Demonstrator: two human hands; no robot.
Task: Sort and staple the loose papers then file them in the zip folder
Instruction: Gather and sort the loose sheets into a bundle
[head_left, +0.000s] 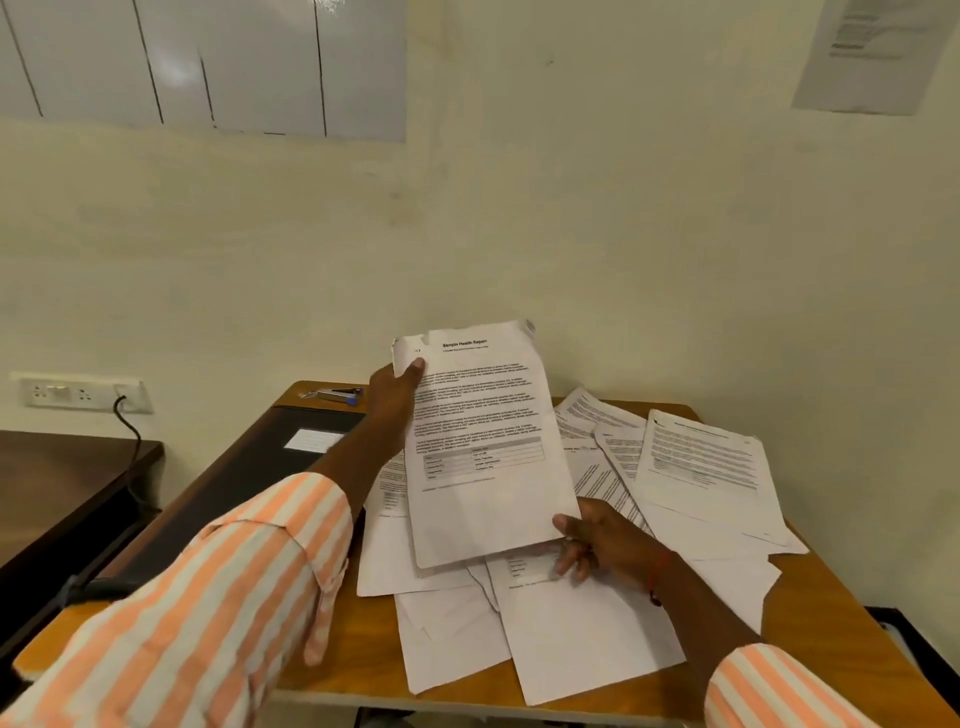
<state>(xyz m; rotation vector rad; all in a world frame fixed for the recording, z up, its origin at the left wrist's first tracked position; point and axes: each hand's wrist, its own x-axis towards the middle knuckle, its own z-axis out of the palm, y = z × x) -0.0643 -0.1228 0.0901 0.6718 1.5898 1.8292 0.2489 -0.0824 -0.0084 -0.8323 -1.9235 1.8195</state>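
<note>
I hold a thin set of printed sheets headed "Sample Health Report" (483, 441) tilted up above the table. My left hand (392, 402) grips its top left corner, thumb on the front. My right hand (602, 545) pinches its bottom right corner. Below it, several loose printed papers (701, 467) lie spread and overlapping over the wooden table (363, 634). A black zip folder (249, 478) with a white label lies flat along the table's left side, partly behind my left sleeve. A stapler (337, 395) with a blue end rests at the table's far left corner.
The table stands against a cream wall. A darker wooden desk (62, 483) sits to the left, below a wall socket with a black cable plugged in. A whiteboard and a pinned notice hang on the wall. A black object shows at the table's right edge.
</note>
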